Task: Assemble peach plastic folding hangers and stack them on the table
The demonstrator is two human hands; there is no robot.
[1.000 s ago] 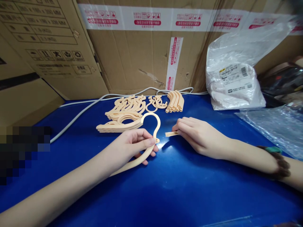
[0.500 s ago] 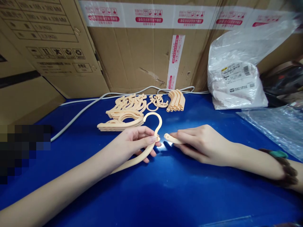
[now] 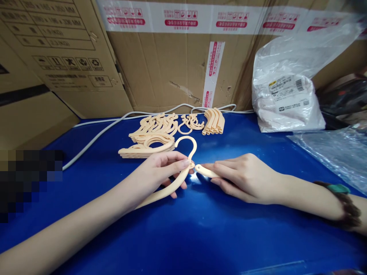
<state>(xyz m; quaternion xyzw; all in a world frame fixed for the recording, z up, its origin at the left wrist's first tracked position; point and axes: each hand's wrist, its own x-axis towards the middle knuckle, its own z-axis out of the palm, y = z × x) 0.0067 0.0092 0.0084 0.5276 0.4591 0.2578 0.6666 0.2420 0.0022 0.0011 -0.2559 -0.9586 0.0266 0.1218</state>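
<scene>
My left hand [image 3: 169,170] is closed on a cream plastic hanger piece, a hook joined to one curved arm [image 3: 166,191]. The hook [image 3: 191,143] rises above my thumb and curls to the left. My right hand [image 3: 239,177] pinches a separate cream hanger arm [image 3: 205,171], whose holed end points left at the joint below the hook. A small gap seems to lie between that end and the joint. The rest of this arm is hidden under my right fingers.
Behind my hands lie stacked hanger pieces [image 3: 146,153], a pile of curved parts [image 3: 159,124], loose hooks [image 3: 192,124] and a bundle of arms [image 3: 213,121]. A white cable [image 3: 100,138] runs past them. Cardboard boxes [image 3: 172,68] stand behind; a plastic bag [image 3: 288,95] is at right.
The hanger arm in my right hand has come left, nearer the joint, and its holed end now faces up more. My left thumb has shifted slightly off the joint.
</scene>
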